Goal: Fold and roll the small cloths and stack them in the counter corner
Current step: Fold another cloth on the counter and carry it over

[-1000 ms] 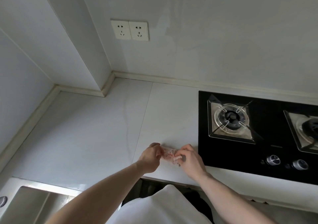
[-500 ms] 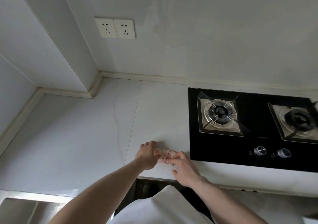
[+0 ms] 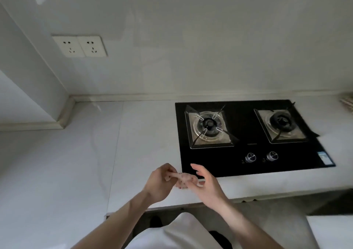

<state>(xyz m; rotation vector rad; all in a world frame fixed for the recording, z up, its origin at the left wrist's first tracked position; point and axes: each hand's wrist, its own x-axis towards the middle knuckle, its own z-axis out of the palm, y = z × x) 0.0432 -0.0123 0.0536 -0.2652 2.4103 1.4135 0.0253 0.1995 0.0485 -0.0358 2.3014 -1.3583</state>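
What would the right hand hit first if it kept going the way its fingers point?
Probably the front edge of the black hob: the right hand points its fingers up and away toward it, though depth is unclear.

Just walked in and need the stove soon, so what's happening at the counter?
A person is working a small pink dotted cloth above the pale stone counter, beside the black gas hob. The left hand pinches one end; the right hand, fingers extended, supports the other. Nothing is stacked in the corner yet.

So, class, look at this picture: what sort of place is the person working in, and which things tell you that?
Most likely a home kitchen. A two-burner gas hob is set into a pale countertop, and a double wall socket sits above it.
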